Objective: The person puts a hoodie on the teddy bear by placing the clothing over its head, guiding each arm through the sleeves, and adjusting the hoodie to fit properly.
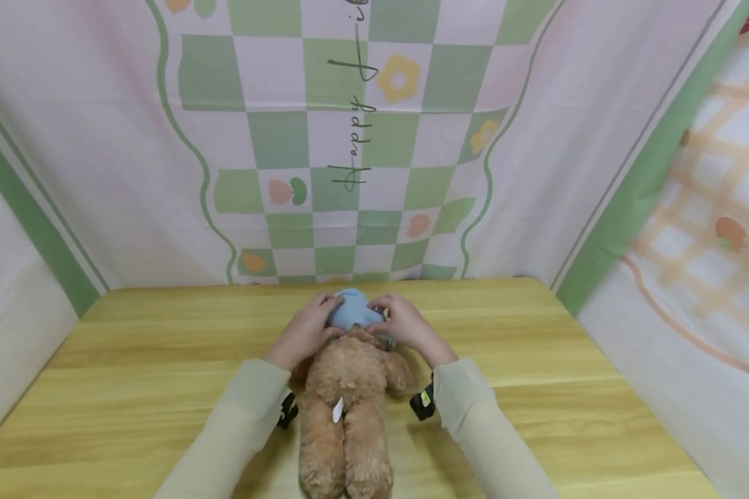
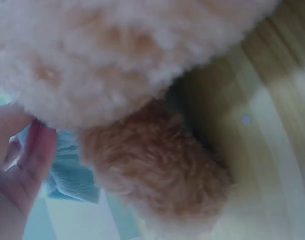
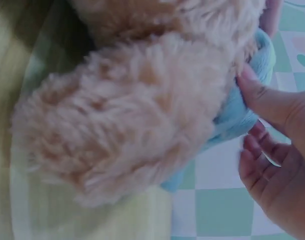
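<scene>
A brown teddy bear (image 1: 346, 371) lies on the wooden table (image 1: 537, 388), its legs towards me and a small white tag (image 1: 338, 410) between them. Light blue knitted cloth (image 1: 354, 312) covers its head end like a cap. My left hand (image 1: 308, 329) grips the left edge of this cloth between thumb and fingers. On the other side, my right hand (image 1: 406, 322) pinches the cloth's right edge. In the right wrist view, the thumb (image 3: 265, 97) presses the knit band near the fur. The bear's fur hides part of the cloth in the left wrist view.
Behind the table hangs a green and white checked curtain (image 1: 333, 138) with writing on it. More fabric (image 1: 711, 229) hangs at the right side. Black wrist straps (image 1: 422, 403) sit beside the bear's body.
</scene>
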### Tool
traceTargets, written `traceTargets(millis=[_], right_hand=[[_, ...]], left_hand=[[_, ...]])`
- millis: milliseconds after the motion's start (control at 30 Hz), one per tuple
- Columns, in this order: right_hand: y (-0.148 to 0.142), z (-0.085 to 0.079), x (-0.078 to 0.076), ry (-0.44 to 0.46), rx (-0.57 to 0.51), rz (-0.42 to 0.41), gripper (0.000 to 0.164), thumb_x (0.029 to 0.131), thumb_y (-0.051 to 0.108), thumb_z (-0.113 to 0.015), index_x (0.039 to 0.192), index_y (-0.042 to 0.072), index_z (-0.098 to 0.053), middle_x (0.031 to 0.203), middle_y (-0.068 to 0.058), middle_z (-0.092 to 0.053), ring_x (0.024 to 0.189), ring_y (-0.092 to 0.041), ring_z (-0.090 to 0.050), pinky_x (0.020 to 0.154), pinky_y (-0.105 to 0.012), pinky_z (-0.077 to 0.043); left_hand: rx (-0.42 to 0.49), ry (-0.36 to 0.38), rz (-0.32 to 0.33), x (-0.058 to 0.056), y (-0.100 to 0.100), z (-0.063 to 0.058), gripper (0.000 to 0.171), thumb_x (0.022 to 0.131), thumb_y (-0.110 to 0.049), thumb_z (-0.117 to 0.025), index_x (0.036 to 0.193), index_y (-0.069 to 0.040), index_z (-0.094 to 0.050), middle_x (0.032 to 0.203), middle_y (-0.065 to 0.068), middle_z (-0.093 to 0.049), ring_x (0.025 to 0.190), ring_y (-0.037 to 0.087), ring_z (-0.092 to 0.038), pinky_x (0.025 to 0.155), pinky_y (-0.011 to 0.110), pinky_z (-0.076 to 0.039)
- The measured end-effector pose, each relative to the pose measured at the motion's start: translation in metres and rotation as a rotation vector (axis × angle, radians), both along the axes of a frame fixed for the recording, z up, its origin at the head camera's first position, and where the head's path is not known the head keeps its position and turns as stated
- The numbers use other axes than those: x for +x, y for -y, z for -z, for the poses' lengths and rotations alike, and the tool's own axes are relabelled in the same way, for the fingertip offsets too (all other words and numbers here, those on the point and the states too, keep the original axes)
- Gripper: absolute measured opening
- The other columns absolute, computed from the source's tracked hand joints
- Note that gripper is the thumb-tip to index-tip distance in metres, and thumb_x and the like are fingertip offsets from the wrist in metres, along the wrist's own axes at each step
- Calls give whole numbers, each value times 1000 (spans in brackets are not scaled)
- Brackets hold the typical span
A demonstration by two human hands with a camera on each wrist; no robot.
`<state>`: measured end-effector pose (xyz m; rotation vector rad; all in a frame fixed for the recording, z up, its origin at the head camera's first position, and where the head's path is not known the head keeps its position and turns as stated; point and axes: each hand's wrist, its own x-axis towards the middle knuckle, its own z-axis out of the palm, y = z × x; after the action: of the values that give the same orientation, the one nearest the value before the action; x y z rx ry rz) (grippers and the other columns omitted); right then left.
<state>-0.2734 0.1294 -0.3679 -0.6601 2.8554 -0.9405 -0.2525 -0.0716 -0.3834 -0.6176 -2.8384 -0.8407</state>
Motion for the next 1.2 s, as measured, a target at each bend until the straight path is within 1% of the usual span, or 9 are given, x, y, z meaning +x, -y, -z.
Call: traceTargets(millis=[133,233,333,467,633,767,1000,1100,1200], right_hand=[[-2,7,-1,11,-72,-45,28,86,12,-70,110,1,-60,115,-17,-55,109,-31,-54,95,-46,-48],[-2,14,0,8,-149,-61,21,87,5,-67,103,0,-53,104,-15,-54,96,-25,-52,85,-39,-49],[2,19,3,-1,-207,-17,22,87,0,-65,101,0,-49,100,-14,-53,90,-22,-49,79,-35,-44],[8,24,7,-45,-224,42,28,86,-3,-65,109,-1,-51,107,-18,-57,96,-27,-54,85,-41,-46],[13,27,9,-118,-145,77,26,87,-2,-63,112,-1,-58,119,-21,-58,115,-36,-53,98,-50,-45],[14,27,9,-131,-128,82,23,87,-1,-63,109,-1,-59,122,-21,-57,120,-37,-51,102,-50,-44],[11,29,9,-183,-106,71,21,85,-1,-66,106,2,-64,110,-17,-61,109,-34,-56,92,-48,-49],[10,29,9,-191,-125,55,19,84,-1,-68,102,3,-65,104,-15,-60,102,-32,-56,86,-46,-50],[8,29,10,-177,-167,39,17,83,-1,-69,99,3,-65,105,-14,-56,102,-31,-55,85,-44,-50]], left_hand=[[-91,-46,-38,1,-2,-1,47,85,-24,-70,127,-6,-57,129,14,-56,117,31,-57,97,45,-49],[-170,-155,-71,2,-4,0,40,83,-28,-71,117,-9,-62,122,11,-62,114,30,-57,99,46,-46],[-224,-266,-78,3,-6,3,33,81,-28,-72,107,-10,-63,111,8,-65,109,28,-59,103,46,-43],[-220,-347,-54,3,-7,10,23,82,-24,-72,98,-13,-59,99,5,-65,99,24,-63,101,45,-45],[-168,-421,-10,3,-8,16,17,85,-14,-71,94,-12,-57,95,5,-67,91,23,-64,84,38,-52],[-102,-366,-6,4,-7,13,21,83,-13,-72,98,-10,-58,98,8,-64,93,25,-62,77,37,-54],[-80,-171,7,3,-6,5,43,85,-17,-70,124,-4,-57,127,16,-57,118,35,-54,100,45,-48],[-116,-154,20,3,-6,4,39,86,-17,-69,122,-5,-59,125,12,-60,117,34,-54,101,43,-47],[-152,-188,25,4,-6,5,33,87,-15,-69,117,-6,-60,119,11,-61,113,31,-56,98,42,-48]])
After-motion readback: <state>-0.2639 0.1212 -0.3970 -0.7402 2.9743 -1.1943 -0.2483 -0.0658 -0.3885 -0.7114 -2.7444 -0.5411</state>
